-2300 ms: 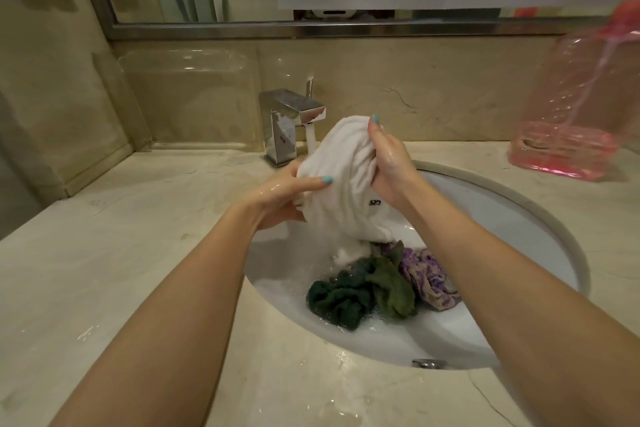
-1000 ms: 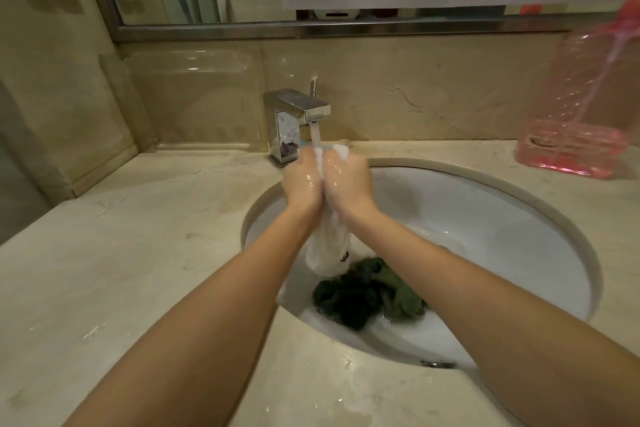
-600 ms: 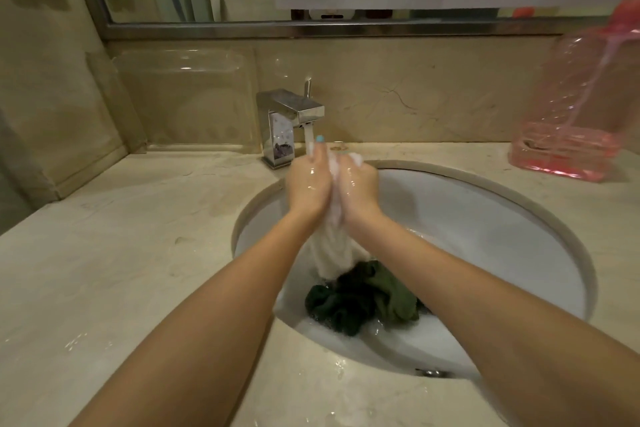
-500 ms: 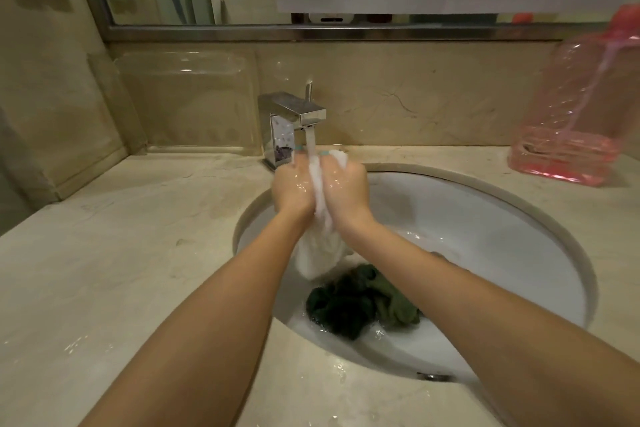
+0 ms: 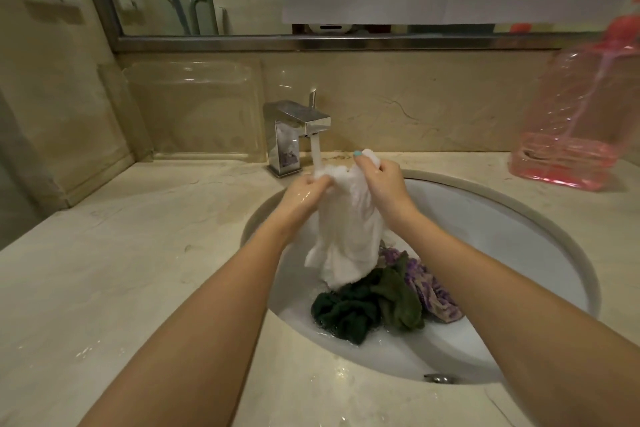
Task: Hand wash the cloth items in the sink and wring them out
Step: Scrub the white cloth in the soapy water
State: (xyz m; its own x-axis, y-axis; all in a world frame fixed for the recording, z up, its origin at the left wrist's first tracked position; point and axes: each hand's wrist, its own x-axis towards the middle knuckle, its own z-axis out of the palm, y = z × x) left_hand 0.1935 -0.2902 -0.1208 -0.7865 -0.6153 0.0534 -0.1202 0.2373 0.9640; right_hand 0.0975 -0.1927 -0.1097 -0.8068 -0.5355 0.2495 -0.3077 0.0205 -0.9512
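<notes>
A wet white cloth hangs over the white sink, its top edge under the water stream from the chrome faucet. My left hand grips the cloth's top left part. My right hand grips its top right part, fingers curled over the edge. The cloth's lower end touches a dark green cloth lying in the basin's soapy water. A purple patterned cloth lies beside the green one, partly behind my right forearm.
A pink transparent pump bottle stands on the marble counter at the right. A clear plastic tray leans against the back wall at the left. A mirror runs above the counter. The overflow hole sits on the sink's near wall.
My hands, pressed together rubbing the white cloth under the tap, have moved apart and spread its top edge. The cloth now hangs wider, and the purple cloth shows again.
</notes>
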